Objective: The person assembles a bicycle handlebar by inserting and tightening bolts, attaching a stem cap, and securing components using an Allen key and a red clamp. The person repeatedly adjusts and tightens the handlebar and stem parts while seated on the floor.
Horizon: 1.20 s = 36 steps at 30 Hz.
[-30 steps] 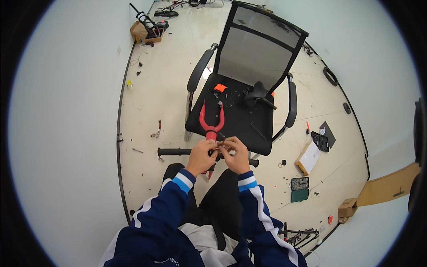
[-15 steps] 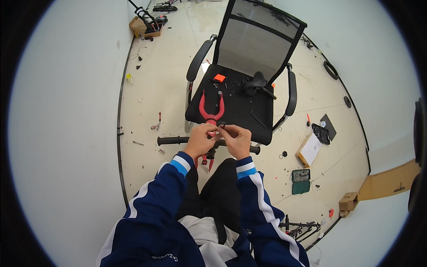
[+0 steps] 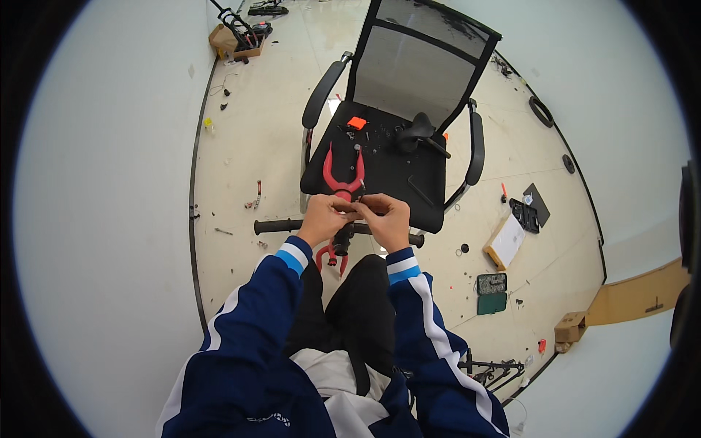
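Note:
A red bicycle fork (image 3: 333,175) lies on the black seat of an office chair, its two prongs pointing away from me. Its near end passes under my hands, beside a black handlebar (image 3: 277,227) with a grip at each end. My left hand (image 3: 323,220) is closed, thumb and fingers pinched together over the fork's near end. From the other side my right hand (image 3: 388,221) pinches too, and the fingertips of both hands meet. What lies between the fingers is hidden. Another red forked part (image 3: 332,258) shows below the handlebar, near my knees.
Ahead stands the office chair (image 3: 409,175), holding a bicycle saddle (image 3: 416,133), an orange object (image 3: 356,123), a hex key (image 3: 421,191) and small hardware. On the right-hand floor lie an open green case (image 3: 491,294), a black toolbox (image 3: 524,215) and a white-topped box (image 3: 505,243).
My right fingers have shifted left to meet my left fingertips. The dark piece seen by my right fingers is now mostly covered. The whole view has shifted slightly.

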{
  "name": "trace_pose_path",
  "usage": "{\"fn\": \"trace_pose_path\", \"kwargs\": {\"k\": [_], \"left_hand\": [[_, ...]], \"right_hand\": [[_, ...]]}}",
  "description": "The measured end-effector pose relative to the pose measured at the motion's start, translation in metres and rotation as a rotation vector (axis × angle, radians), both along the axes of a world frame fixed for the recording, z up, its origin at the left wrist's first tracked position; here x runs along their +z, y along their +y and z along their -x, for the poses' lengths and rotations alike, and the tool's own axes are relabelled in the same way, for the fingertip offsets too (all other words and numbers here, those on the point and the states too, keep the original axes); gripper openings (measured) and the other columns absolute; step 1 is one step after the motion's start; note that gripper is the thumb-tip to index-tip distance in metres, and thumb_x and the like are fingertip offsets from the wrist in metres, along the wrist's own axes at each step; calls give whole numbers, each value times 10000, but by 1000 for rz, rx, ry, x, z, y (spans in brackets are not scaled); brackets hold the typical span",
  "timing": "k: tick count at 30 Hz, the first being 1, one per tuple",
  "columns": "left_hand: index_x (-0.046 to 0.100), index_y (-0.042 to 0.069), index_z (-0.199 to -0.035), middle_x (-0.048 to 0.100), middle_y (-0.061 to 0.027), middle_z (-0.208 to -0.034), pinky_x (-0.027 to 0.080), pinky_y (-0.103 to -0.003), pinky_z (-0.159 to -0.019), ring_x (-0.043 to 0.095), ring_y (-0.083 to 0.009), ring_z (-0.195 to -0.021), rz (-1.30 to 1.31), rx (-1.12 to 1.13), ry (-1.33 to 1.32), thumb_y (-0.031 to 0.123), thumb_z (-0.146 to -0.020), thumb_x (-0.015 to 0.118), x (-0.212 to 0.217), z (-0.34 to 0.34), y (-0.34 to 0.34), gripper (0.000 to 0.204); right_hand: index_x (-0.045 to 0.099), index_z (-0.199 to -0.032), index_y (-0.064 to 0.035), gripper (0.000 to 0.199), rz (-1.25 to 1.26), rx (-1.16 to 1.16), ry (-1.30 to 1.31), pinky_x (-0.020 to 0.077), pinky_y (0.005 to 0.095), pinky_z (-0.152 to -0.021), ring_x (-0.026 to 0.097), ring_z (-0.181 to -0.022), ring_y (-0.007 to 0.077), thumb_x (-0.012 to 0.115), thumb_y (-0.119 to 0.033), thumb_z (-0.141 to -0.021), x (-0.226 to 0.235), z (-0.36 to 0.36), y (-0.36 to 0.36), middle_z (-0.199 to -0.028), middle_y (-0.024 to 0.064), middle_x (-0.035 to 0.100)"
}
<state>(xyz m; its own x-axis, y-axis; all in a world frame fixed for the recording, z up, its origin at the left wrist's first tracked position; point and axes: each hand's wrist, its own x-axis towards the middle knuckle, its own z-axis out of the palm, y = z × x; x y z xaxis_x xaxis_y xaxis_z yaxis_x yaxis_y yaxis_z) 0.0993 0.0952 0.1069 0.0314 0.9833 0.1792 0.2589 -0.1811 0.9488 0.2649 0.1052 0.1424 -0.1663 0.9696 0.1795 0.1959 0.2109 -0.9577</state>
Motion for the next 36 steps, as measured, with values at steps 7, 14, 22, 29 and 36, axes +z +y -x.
{"fn": "trace_pose_path", "kwargs": {"k": [7, 14, 22, 29, 36], "left_hand": [[751, -1, -933, 734, -87, -853, 522, -285, -735, 654, -146, -785, 19, -52, 20, 120, -786, 801, 7, 4, 2, 196], [648, 37, -753, 629, -109, -754, 471, -399, -693, 607, -328, -780, -277, 103, 450, 113, -715, 736, 79, 13, -40, 123], [539, 84, -727, 579, -57, -729, 432, -351, -589, 584, -268, -685, -740, -193, 558, 95, -595, 729, 294, -11, -178, 232], [542, 112, -782, 616, -37, -736, 436, -310, -549, 612, -229, -672, -753, -77, 631, 124, -683, 741, 304, -13, -205, 222], [546, 139, -836, 653, -18, -742, 439, -268, -510, 640, -189, -658, -701, 75, 642, 154, -772, 753, 296, -16, -211, 217]], "right_hand": [[738, -940, 48, 185, -118, -45, -48, 523, 266, -692, 674, -714, 145, 744, -105, -836, -5, 0, 5, -800, 120, 738], [740, -944, 51, 145, -120, 0, -44, 544, 248, -718, 707, -769, 120, 726, -66, -861, -10, -7, 9, -848, 98, 757], [744, -929, 46, 139, -172, -22, -58, 538, 240, -709, 696, -726, 110, 740, -61, -841, -2, 5, 2, -805, 88, 745], [743, -931, 15, 181, -185, 1, -72, 519, 269, -708, 687, -719, 169, 734, -110, -800, -1, 17, 5, -805, 118, 742], [744, -920, 9, 180, -176, -57, -80, 521, 286, -696, 692, -708, 185, 741, -124, -800, -11, 4, 0, -810, 118, 744]]}}
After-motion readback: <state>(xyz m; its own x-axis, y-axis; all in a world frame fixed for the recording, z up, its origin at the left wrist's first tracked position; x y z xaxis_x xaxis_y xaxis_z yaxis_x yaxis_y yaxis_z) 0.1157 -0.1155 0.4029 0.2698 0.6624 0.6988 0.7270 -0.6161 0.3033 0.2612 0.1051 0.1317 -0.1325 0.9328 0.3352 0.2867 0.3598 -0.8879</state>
